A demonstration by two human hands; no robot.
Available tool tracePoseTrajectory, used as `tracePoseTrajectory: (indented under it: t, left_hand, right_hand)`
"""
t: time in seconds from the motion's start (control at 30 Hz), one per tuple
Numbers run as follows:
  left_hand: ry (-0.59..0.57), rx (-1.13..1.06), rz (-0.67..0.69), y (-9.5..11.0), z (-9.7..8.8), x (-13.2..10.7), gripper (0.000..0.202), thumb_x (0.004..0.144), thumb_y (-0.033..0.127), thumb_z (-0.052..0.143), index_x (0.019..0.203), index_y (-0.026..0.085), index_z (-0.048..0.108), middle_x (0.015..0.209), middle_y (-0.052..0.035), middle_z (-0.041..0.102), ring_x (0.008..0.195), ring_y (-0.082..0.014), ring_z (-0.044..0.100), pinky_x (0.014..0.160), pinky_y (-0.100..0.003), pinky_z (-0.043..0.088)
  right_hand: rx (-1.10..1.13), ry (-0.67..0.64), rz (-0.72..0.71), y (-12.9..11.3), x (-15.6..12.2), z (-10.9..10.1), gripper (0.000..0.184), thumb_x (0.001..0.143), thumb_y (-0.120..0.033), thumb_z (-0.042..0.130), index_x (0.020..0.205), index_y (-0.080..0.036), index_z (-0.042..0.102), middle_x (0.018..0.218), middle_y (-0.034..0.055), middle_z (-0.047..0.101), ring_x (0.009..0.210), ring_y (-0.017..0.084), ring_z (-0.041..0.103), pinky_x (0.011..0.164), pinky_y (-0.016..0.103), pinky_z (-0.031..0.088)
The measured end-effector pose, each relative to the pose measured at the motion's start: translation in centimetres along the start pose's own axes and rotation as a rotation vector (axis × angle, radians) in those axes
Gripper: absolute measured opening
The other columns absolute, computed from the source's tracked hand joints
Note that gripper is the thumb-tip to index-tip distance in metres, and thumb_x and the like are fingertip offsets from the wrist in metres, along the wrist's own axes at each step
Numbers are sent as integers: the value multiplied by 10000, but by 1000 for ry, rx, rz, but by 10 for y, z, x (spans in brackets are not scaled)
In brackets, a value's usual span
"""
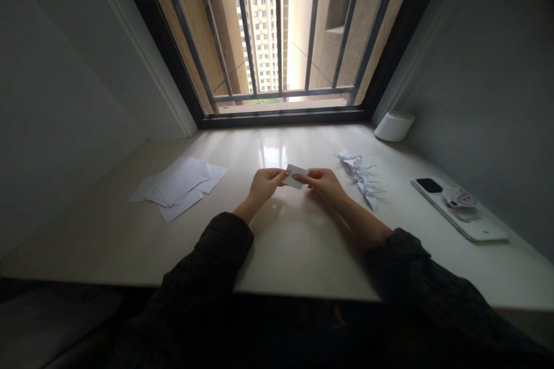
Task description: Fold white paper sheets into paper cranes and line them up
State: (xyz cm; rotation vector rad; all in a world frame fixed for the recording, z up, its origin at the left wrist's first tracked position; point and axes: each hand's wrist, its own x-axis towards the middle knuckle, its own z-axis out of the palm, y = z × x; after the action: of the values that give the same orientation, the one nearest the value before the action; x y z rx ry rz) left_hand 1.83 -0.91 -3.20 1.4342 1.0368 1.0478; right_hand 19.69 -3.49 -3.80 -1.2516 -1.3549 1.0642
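A small folded piece of white paper (pixel 295 176) is held just above the pale sill top (pixel 303 242), in front of the window. My left hand (pixel 265 183) pinches its left edge with thumb and fingers closed. My right hand (pixel 324 183) pinches its right edge the same way. Both forearms in dark sleeves reach in from the bottom of the view.
A loose pile of white paper sheets (pixel 179 186) lies to the left. Several folded white paper figures (pixel 361 177) lie to the right of my hands. Further right rest a white phone (pixel 459 207) and a white round container (pixel 393 125). A barred window (pixel 281 40) is behind.
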Motion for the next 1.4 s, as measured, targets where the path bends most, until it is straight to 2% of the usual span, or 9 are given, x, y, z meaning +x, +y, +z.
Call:
tracePoseTrajectory:
  t: [0.37, 0.57, 0.67, 0.87, 1.17, 1.23, 1.4]
  left_hand:
    - [-14, -3, 67, -1, 3, 0, 269, 731, 386, 678, 796, 132, 742, 723, -55, 726, 662, -165, 677, 650, -270, 553]
    - [4, 47, 79, -7, 3, 2, 251, 740, 368, 662, 771, 129, 730, 700, -57, 718, 632, -176, 674, 623, -293, 565]
    - [13, 104, 94, -10, 1, 4, 267, 750, 381, 650, 783, 128, 730, 704, -66, 718, 651, -187, 680, 623, -296, 561]
    - [22, 153, 113, -15, -4, 8, 290, 756, 410, 640, 788, 135, 728, 748, -71, 729, 683, -195, 687, 623, -279, 546]
    - [36, 221, 128, -17, -8, 7, 282, 753, 399, 637, 775, 136, 735, 735, -65, 727, 679, -189, 677, 626, -271, 537]
    - [28, 170, 113, -15, -7, 6, 278, 748, 395, 642, 771, 133, 733, 722, -64, 722, 660, -186, 675, 619, -277, 544]
    - [31, 41, 63, -11, -3, 6, 283, 734, 395, 661, 746, 119, 720, 684, -61, 706, 623, -172, 665, 614, -284, 554]
  right_hand:
    - [32, -39, 42, 0, -1, 4, 383, 594, -531, 741, 673, -159, 693, 581, -1, 615, 528, 104, 475, 510, 241, 326]
    - [58, -72, 125, 5, 2, 1, 390, 596, -541, 737, 684, -163, 704, 471, -30, 525, 417, 78, 371, 421, 239, 256]
    - [58, -70, 128, 7, 4, -2, 376, 584, -528, 752, 676, -165, 721, 475, -25, 529, 437, 82, 385, 426, 234, 287]
    - [25, -83, 141, 5, 7, -6, 385, 614, -549, 727, 669, -169, 745, 586, 24, 637, 502, 103, 466, 477, 247, 361]
    - [128, -256, 182, -4, 5, -10, 359, 655, -522, 707, 738, -177, 761, 703, 55, 701, 585, 127, 534, 585, 270, 398]
    - [111, -225, 159, -3, 5, -10, 355, 659, -519, 706, 741, -178, 761, 709, 57, 699, 628, 139, 551, 607, 270, 402]
    - [65, 25, 103, 2, 6, -4, 358, 615, -508, 745, 739, -172, 755, 641, 42, 663, 627, 143, 543, 577, 262, 387]
